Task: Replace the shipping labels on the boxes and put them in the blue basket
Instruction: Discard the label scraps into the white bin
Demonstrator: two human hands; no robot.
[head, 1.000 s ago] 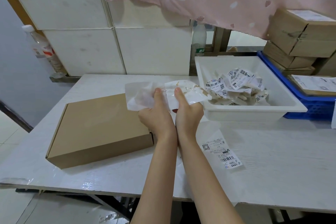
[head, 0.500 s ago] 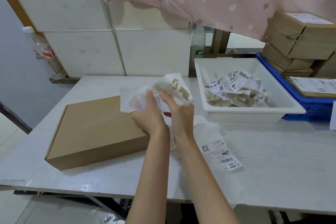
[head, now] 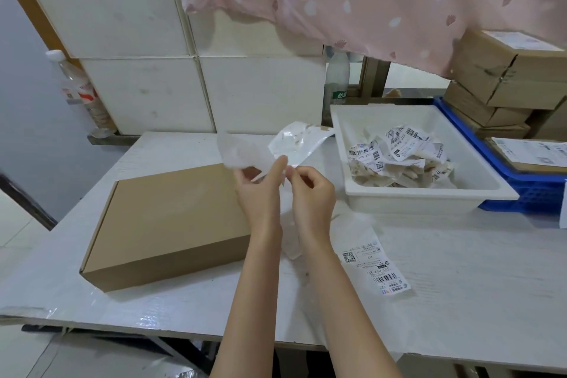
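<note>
On the left of the white table (head: 460,270) lay the flat brown cardboard box (head: 165,224), matte and plain, its top bare of any label. Just right of it I held my left hand (head: 260,190) up, thumb and fingers pinched on a crumpled peeled label (head: 294,144), thin, glossy and half translucent, with torn brown paper fibres stuck to its underside. My right hand (head: 313,193) was beside it, fingertips closed on the sheet's lower edge. I judged the step to be crushing this waste and dropping it into the white plastic tray (head: 497,193) to the right, where other balled-up barcode labels (head: 399,150) were heaped; folding the sticky face inward first would keep it off my fingers. In front of the tray a fresh shipping label (head: 374,270) lay flat on the table, crisp white with a square code and a barcode, ready for the box. At the far right the blue basket (head: 534,190), a latticed plastic crate, touched the tray and already held a labelled box (head: 534,153); more brown boxes (head: 503,80) were stacked behind it.
</note>
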